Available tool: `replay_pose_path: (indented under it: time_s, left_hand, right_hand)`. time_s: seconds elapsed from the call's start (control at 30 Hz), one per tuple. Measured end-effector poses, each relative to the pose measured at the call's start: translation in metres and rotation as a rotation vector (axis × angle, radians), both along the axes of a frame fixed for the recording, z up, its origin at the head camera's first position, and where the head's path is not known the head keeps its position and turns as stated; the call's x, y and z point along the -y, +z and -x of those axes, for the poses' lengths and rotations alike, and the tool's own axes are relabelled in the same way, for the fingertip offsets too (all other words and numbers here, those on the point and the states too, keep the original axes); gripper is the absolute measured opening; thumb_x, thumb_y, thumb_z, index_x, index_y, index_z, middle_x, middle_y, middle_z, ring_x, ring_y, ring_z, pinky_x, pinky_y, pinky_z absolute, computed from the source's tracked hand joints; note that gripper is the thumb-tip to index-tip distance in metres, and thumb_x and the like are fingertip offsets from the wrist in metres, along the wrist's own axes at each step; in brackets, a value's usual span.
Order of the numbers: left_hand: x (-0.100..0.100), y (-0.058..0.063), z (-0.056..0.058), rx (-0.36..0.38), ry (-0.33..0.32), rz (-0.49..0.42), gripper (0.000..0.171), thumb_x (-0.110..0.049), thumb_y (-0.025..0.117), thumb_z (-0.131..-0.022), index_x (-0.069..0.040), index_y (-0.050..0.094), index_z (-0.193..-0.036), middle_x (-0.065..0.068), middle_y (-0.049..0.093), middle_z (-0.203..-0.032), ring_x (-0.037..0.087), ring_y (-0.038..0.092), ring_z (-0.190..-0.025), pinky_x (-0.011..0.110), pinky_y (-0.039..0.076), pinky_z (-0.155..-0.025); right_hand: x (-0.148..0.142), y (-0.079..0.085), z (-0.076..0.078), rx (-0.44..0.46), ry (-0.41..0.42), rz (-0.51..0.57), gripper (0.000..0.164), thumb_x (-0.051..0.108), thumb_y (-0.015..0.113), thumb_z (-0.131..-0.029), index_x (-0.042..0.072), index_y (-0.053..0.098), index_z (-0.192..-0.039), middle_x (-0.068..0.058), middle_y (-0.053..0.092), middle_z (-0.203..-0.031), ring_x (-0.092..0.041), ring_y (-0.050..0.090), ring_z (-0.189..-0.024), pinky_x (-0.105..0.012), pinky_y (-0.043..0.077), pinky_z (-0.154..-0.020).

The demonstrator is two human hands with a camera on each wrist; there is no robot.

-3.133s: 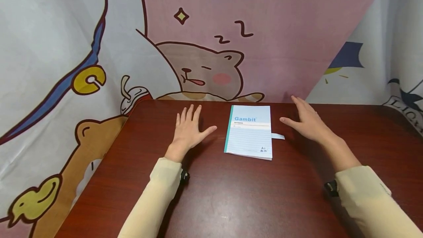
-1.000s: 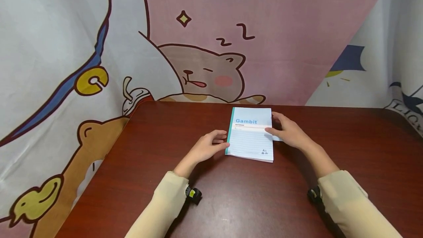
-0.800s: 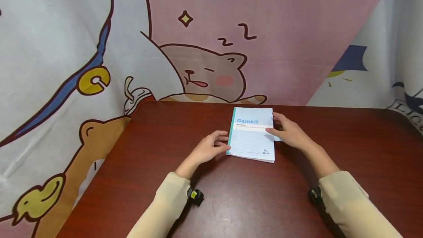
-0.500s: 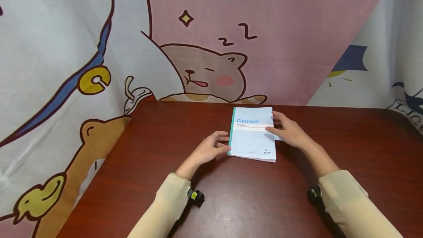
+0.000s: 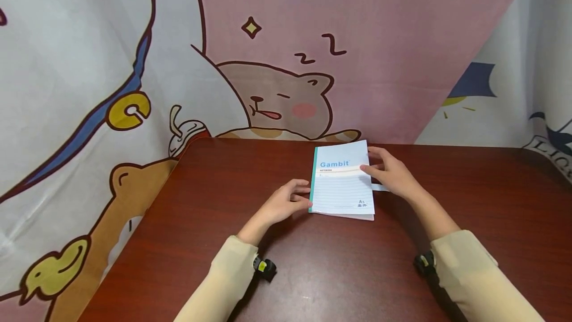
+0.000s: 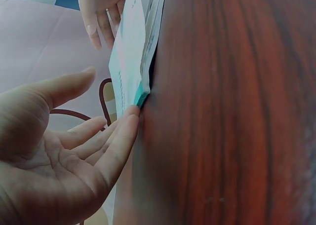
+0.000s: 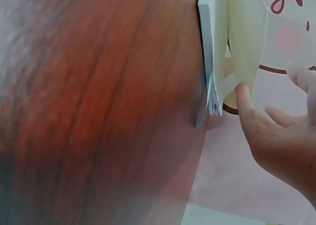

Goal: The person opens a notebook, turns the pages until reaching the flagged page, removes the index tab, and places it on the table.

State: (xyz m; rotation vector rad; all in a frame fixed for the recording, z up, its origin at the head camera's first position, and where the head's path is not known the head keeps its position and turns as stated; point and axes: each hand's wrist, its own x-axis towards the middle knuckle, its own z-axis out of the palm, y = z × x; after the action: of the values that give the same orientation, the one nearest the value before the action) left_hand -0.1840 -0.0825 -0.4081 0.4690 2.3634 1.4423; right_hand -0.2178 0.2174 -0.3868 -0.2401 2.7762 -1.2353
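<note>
A white notebook [image 5: 341, 188] with a teal spine and the word "Gambit" lies on the table. Its front cover [image 7: 247, 32] stands raised along the right side, with pages showing below. My left hand [image 5: 281, 202] is beside the spine, one fingertip touching its near corner; the other fingers spread apart in the left wrist view. At the right edge, my right hand [image 5: 393, 173] has its thumb tip overlapping the cover in the head view. In the right wrist view, one fingertip meets the raised cover and the rest stand loosely apart.
A white strip [image 5: 380, 188] sticks out from under the notebook's right side. The dark red wooden table [image 5: 339, 272] carries it near the far edge. Behind hangs a cartoon-printed cloth [image 5: 380, 63]. A dark wrist device [image 5: 265, 267] is strapped below the left cuff.
Both hands came in from either side to the notebook. Since half a second ago, the cover's right edge has risen at my right hand; my left hand has stayed at the spine.
</note>
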Motion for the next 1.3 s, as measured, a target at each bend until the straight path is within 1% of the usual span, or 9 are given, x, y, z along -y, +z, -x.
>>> replay_pose_path:
  time_s: [0.1,0.23,0.47,0.53,0.7,0.77,0.83,1.07,1.3]
  left_hand:
    - [0.000,0.001,0.000,-0.013,0.006,0.006,0.052,-0.016,0.067,-0.095,-0.004,0.049,-0.142,0.015,0.060,-0.139,0.032,0.064,-0.118,0.041,0.053,-0.094]
    - [0.000,0.002,0.000,-0.036,0.010,0.003,0.048,-0.015,0.068,-0.093,-0.003,0.053,-0.138,0.016,0.062,-0.136,0.031,0.065,-0.115,0.039,0.053,-0.092]
    - [-0.002,0.007,-0.002,-0.062,0.002,-0.006,0.044,-0.014,0.068,-0.094,-0.002,0.056,-0.134,0.017,0.063,-0.133,0.031,0.064,-0.115,0.041,0.052,-0.095]
    - [-0.003,0.008,-0.003,-0.066,0.000,-0.010,0.043,-0.015,0.068,-0.094,-0.002,0.056,-0.134,0.017,0.063,-0.132,0.031,0.064,-0.115,0.041,0.052,-0.096]
    - [-0.004,0.008,-0.003,-0.083,-0.005,-0.027,0.041,-0.014,0.068,-0.094,-0.003,0.057,-0.133,0.017,0.064,-0.131,0.030,0.065,-0.114,0.039,0.052,-0.096]
    - [-0.004,0.009,-0.003,-0.091,-0.008,-0.038,0.041,-0.013,0.068,-0.094,-0.002,0.057,-0.132,0.016,0.065,-0.130,0.030,0.065,-0.114,0.039,0.052,-0.096]
    - [-0.005,0.009,-0.003,-0.101,-0.014,-0.054,0.041,-0.013,0.068,-0.094,-0.001,0.057,-0.132,0.017,0.065,-0.130,0.030,0.066,-0.114,0.038,0.052,-0.096]
    - [-0.009,0.015,-0.004,-0.106,-0.019,-0.086,0.039,-0.014,0.068,-0.094,-0.001,0.059,-0.130,0.019,0.065,-0.129,0.030,0.066,-0.113,0.034,0.053,-0.095]
    - [-0.016,0.020,-0.001,-0.105,-0.014,-0.090,0.038,-0.019,0.069,-0.094,-0.005,0.061,-0.128,0.015,0.066,-0.130,0.028,0.067,-0.114,0.032,0.053,-0.094]
  right_hand:
    - [0.001,0.002,0.000,-0.011,-0.019,0.050,0.069,0.029,0.059,-0.100,-0.001,0.027,-0.154,-0.029,0.039,-0.152,-0.045,0.059,-0.119,-0.053,0.053,-0.095]
    - [0.002,0.004,0.000,-0.016,-0.036,0.161,0.066,0.022,0.059,-0.101,-0.004,0.027,-0.153,-0.031,0.042,-0.149,-0.045,0.060,-0.117,-0.047,0.057,-0.089]
    - [0.004,0.011,-0.001,-0.012,-0.054,0.275,0.062,0.019,0.056,-0.102,-0.005,0.028,-0.152,-0.030,0.045,-0.148,-0.040,0.060,-0.116,-0.042,0.059,-0.085]
    - [0.005,0.013,-0.002,-0.012,-0.053,0.302,0.061,0.018,0.055,-0.102,-0.005,0.028,-0.152,-0.030,0.045,-0.147,-0.033,0.062,-0.112,-0.042,0.059,-0.084]
    - [0.007,0.016,-0.003,-0.011,-0.032,0.368,0.059,0.014,0.053,-0.103,-0.006,0.028,-0.152,-0.032,0.046,-0.145,-0.003,0.063,-0.095,-0.037,0.060,-0.081]
    - [0.008,0.018,-0.005,-0.008,-0.022,0.394,0.058,0.013,0.053,-0.103,-0.007,0.027,-0.152,-0.034,0.046,-0.144,0.003,0.061,-0.090,-0.036,0.060,-0.080]
    - [0.010,0.019,-0.005,-0.005,-0.014,0.421,0.057,0.012,0.052,-0.103,-0.007,0.027,-0.151,-0.035,0.045,-0.144,0.004,0.061,-0.088,-0.035,0.060,-0.079]
    - [0.019,0.025,-0.007,0.008,-0.003,0.452,0.053,0.009,0.050,-0.103,-0.007,0.031,-0.150,-0.035,0.046,-0.141,0.005,0.061,-0.088,-0.033,0.060,-0.078]
    - [0.024,0.028,-0.007,-0.007,0.003,0.412,0.051,0.012,0.054,-0.102,-0.004,0.038,-0.149,-0.030,0.049,-0.140,0.004,0.061,-0.089,-0.029,0.060,-0.077]
